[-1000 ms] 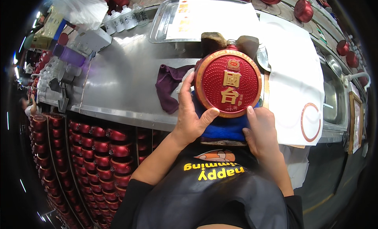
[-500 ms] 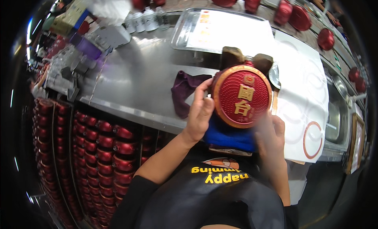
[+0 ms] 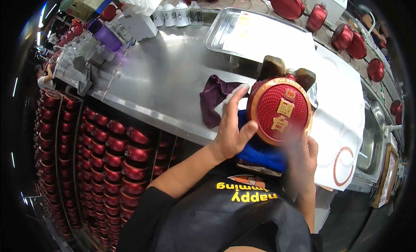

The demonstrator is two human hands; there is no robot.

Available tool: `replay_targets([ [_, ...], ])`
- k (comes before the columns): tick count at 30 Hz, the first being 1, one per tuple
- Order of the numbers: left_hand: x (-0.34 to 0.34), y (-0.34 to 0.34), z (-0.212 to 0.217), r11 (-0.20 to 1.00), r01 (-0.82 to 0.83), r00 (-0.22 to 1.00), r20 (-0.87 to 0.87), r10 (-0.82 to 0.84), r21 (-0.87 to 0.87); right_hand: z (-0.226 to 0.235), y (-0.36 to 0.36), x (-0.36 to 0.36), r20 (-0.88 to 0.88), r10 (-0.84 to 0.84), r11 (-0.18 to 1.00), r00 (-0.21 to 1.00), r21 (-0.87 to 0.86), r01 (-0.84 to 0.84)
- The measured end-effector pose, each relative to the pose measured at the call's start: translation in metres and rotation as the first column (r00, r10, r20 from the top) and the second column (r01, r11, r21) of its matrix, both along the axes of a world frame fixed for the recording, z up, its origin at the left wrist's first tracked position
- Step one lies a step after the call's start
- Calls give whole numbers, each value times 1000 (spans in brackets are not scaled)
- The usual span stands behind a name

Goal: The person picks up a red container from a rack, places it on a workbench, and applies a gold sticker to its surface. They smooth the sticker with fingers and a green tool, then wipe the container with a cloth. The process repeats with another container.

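Observation:
A round, flat red bottle point(image 3: 269, 117) with a dotted face, an orange-gold rim and raised gold characters lies face up in front of me. Its neck rests between two dark wooden blocks point(image 3: 271, 68), and a blue cloth pad point(image 3: 262, 159) is under its near side. My left hand point(image 3: 234, 128) is at the bottle's left rim, fingers stretched and thumb apart; whether it touches is unclear. Something pale shows at its fingertips. Over the lower right of the bottle, my right hand point(image 3: 304, 159) is smeared by motion, hiding part of the face. A dark purple cloth point(image 3: 212, 100) lies left of the bottle.
A metal tray point(image 3: 212, 39) with white paper stands beyond the bottle. White sheeting point(image 3: 340, 100) with a red ring mark covers the right side. Small bottles point(image 3: 182, 14) and a purple container point(image 3: 105, 35) stand back left. Racks of red bottles point(image 3: 108, 165) fill the lower left; a sink point(image 3: 370, 141) is right.
My left hand has loosened from the bottle's left side, its fingers and thumb now spread. My right hand has come further over the bottle's lower face. The whole view has shifted slightly.

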State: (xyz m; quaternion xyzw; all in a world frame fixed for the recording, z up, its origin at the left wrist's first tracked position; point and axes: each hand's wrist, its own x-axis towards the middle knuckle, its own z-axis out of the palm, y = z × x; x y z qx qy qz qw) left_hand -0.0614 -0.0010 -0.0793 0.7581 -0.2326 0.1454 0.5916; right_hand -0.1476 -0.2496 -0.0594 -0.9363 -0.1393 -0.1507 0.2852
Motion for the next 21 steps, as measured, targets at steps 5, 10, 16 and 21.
replay_targets([
  [5,-9,11,10,936,-125,957,287,26,330,8,-2,1,-4,34,999,999,31,-33],
  [10,20,18,42,833,-111,945,317,-80,542,11,-2,5,36,54,998,998,31,-55],
  [16,75,-3,87,677,25,903,274,-331,736,9,-5,6,27,46,988,999,149,-50],
  [21,97,-41,103,557,108,776,280,-565,824,5,-13,5,-13,80,973,997,218,-75],
])
